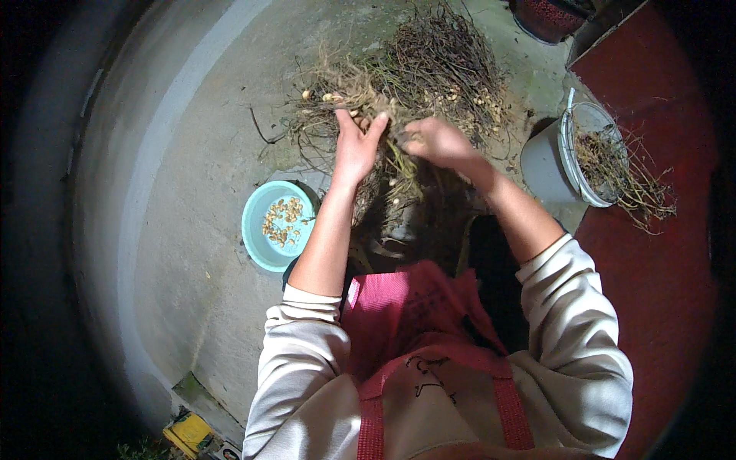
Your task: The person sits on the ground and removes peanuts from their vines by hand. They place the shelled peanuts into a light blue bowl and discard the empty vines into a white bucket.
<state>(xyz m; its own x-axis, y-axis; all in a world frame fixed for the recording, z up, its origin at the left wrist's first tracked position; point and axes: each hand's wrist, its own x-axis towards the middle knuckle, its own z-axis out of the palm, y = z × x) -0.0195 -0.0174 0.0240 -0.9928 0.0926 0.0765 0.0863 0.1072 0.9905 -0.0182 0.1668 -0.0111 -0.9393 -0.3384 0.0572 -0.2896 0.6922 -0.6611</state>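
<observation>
My left hand (357, 141) grips the rooty end of a bunch of dried peanut plants (368, 95), its thumb and fingers around roots and pods. Just right of it, my right hand (440, 141) is blurred, its fingers bent at the edge of the bunch; whether it holds anything cannot be told. Beyond both hands lies a large heap of dried peanut plants (445, 52) with pods among the stems. Loose peanut pods (282, 221) lie in a turquoise plastic basin (249, 230) left of my left forearm.
A whitish plastic bucket (546, 161) holding dried plants (604, 161) stands at the right, stems hanging over its rim, beside a red floor area (644, 287). A dark red container (549, 20) is at the upper right. A yellow object (188, 432) lies at the lower left.
</observation>
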